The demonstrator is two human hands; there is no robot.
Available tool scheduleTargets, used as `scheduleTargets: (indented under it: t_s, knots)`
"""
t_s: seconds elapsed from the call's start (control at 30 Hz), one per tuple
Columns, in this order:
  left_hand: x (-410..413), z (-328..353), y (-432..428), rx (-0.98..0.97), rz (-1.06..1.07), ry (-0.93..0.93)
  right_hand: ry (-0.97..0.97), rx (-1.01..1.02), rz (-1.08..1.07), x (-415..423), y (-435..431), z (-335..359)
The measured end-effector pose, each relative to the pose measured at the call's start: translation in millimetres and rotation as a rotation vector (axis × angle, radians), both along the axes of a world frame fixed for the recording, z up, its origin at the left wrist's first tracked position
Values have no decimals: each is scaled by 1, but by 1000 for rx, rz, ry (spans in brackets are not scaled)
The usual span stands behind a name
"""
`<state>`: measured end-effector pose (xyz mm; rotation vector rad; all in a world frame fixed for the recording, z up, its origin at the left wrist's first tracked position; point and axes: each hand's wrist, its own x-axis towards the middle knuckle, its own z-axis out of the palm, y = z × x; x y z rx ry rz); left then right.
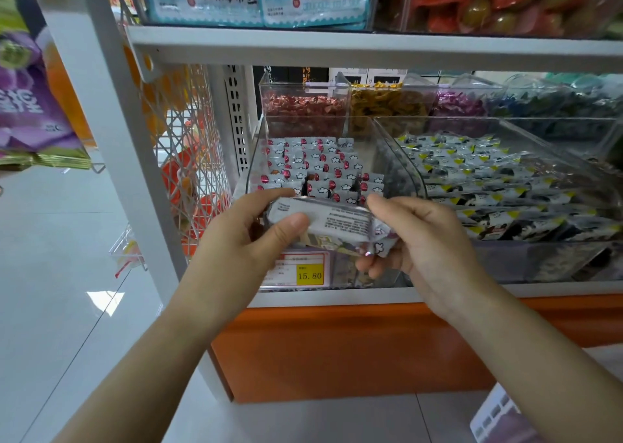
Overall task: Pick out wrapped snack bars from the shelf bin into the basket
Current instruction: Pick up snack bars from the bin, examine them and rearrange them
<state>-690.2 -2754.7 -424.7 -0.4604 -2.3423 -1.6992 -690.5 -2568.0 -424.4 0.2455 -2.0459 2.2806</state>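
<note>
Fingers (286, 222) of both hands around snack bars (333, 222), before bin (256, 159).

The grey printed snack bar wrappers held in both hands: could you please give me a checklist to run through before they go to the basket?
1. Grip: the left hand and the right hand each hold an end of the grey printed snack bar wrappers: ok.
2. Clear of the clear plastic shelf bin: the wrappers are held in front of its front wall: ok.
3. How many bars are held: at least two seem stacked; exact number: cannot tell.
4. White slotted basket: only a corner shows at lower right, so room inside: cannot tell.
5. Path down to the basket: nothing shows between the hands and it: ok.
</note>
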Motion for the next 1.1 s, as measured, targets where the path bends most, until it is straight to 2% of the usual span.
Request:
scheduleTargets:
  t_s: [0.27, 0.4, 0.47, 0.57, 0.7, 0.77, 0.87, 0.97, 1.1]
  knots:
    - [-7, -7, -3, 81, 7, -142, 23, -38, 75, -1, -1, -1]
    - [-7, -9, -3, 69, 56, -131, -7, -81, 109, -3, 1, -2]
    - [-7, -10, -1, 55, 94, -103, 39, 15, 126, -2, 0, -3]
    - [-6, -9, 5, -9, 109, -54, 120, 155, 37, -1, -4, -4]
    - [-15, 0, 12, -13, 157, 6, 109, 28, -149, -13, -1, 1]
    - [-31, 8, 15, -166, 212, 110, 94, -4, -250, -27, 3, 7]
    - [-73, 17, 26, -500, 204, 153, 131, 107, -362, -52, 6, 18]
    - [-116, 20, 43, -692, 193, 14, 162, 212, -425, -76, 6, 25]
    - [-158, 10, 50, -733, 193, -192, 172, 247, -478, -97, 4, 24]
